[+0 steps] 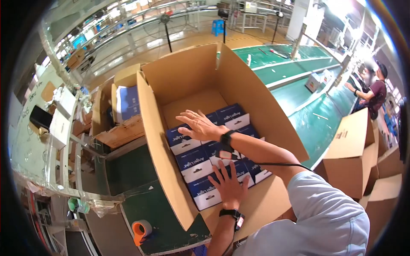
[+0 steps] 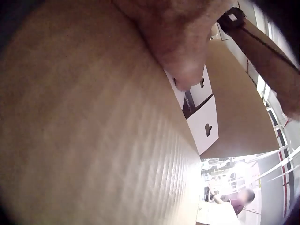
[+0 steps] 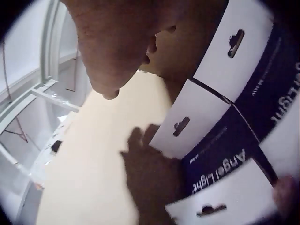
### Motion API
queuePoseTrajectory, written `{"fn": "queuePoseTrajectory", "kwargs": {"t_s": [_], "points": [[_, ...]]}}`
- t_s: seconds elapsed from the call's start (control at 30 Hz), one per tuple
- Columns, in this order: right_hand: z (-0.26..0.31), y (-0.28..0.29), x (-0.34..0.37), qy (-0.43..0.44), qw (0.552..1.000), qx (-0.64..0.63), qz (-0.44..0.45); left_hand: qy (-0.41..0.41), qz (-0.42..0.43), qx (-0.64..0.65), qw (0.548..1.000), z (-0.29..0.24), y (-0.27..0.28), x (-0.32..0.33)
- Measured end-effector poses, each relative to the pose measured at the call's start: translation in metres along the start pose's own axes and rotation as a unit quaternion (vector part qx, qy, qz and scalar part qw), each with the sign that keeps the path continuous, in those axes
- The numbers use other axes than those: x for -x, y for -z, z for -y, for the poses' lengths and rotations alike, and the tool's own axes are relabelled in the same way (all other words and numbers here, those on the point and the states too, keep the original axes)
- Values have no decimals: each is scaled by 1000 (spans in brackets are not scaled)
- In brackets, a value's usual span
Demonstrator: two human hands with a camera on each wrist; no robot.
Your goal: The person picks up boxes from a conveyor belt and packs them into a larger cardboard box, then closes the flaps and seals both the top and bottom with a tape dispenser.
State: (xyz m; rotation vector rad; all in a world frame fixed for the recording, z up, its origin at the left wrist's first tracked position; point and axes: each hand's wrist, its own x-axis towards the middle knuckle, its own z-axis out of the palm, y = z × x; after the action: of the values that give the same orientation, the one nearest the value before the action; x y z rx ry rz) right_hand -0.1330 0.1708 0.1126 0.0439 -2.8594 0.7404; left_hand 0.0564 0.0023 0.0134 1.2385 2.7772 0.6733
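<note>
Blue-and-white "Angel Light" boxes [image 1: 193, 159] [image 2: 206, 130] [image 3: 176, 125] lie in rows inside a large open brown carton [image 1: 267, 98]. The left hand [image 1: 230, 186] [image 2: 180, 42] has its fingers spread over the boxes nearest the body. Farther in, the right hand [image 1: 201, 126] [image 3: 122, 44] is spread flat above the boxes beside the carton's left wall, its thumb apart from the fingers. Neither hand is curled round a box; contact under the palms cannot be made out. Both wrists wear black straps.
An orange tape dispenser [image 1: 141, 231] lies on the green surface left of the carton. Another carton with boxes [image 1: 128, 102] stands at the left, and brown cartons [image 1: 347, 149] at the right. A green conveyor [image 1: 318, 115] runs behind, where another person [image 1: 376, 91] stands.
</note>
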Motion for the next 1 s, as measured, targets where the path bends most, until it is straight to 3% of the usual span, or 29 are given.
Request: {"fn": "queuePoseTrajectory", "kwargs": {"t_s": [0.07, 0.17, 0.2, 0.27, 0.33, 0.53, 0.63, 0.77, 0.87, 0.9, 1.0], "points": [[13, 12, 56, 37, 997, -31, -59, 3, 11, 10, 1000, 1, 2, 1], [17, 27, 151, 46, 993, -7, -111, -29, -47, 23, 998, 8, -11, 3], [13, 27, 180, 30, 992, -9, -121, -33, -55, 23, 998, 8, -12, 4], [5, 20, 232, -64, 991, 74, -88, -21, 4, 19, 1000, 6, -2, 1], [-10, 6, 260, -101, 986, 123, -42, -19, 39, 22, 999, 7, 3, 1], [-37, -33, 266, -132, 972, 193, -22, -60, 51, 53, 995, 20, 12, 4], [-38, -31, 263, -134, 972, 195, -19, -155, 26, 17, 987, 31, 33, 5], [-36, -34, 265, -133, 970, 204, -24, -123, -72, -47, 989, 61, 59, -3], [-38, -34, 265, -132, 970, 202, -21, -61, -40, -42, 996, 76, 61, -8], [-38, -34, 265, -134, 970, 200, -18, -24, 39, -42, 998, 79, 57, -10], [-40, -36, 266, -133, 968, 211, -8, -26, 16, -85, 996, 79, 42, -9]]}}
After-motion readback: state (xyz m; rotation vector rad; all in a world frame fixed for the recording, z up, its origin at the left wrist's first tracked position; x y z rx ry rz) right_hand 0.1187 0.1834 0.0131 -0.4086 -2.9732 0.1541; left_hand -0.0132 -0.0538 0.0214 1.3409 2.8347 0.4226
